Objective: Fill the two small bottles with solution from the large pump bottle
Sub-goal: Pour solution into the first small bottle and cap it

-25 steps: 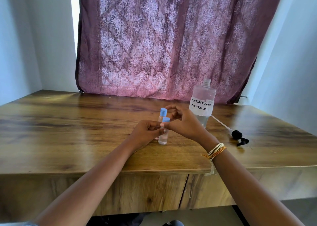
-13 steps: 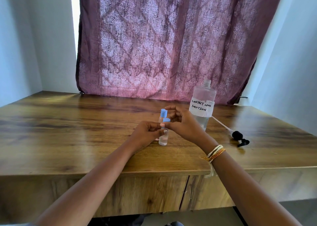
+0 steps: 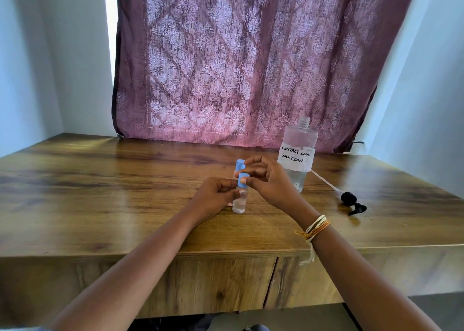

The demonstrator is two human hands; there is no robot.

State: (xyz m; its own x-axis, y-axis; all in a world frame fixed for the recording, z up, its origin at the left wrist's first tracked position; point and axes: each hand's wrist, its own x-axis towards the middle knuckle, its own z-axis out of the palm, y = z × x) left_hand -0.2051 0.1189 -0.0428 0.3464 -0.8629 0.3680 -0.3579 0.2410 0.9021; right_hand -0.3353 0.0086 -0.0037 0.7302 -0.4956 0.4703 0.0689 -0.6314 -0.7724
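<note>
A small clear bottle [image 3: 239,203] with a blue cap [image 3: 242,180] stands on the wooden table [image 3: 125,192]. My left hand [image 3: 213,197] grips its body while my right hand [image 3: 268,180] pinches the cap. Just behind it stands a second small bottle, of which only the blue cap [image 3: 239,164] shows. The large bottle [image 3: 297,154], labelled "contact lens solution", stands open-necked to the right, with a little liquid at the bottom. Its black pump head [image 3: 351,202] with white tube lies on the table further right.
A purple patterned curtain [image 3: 238,62] hangs behind the table. White walls close in on both sides. The table's front edge and drawer fronts [image 3: 213,285] lie below my forearms.
Both hands stay on the front small bottle with only slight finger shifts at the cap. Nothing else has moved.
</note>
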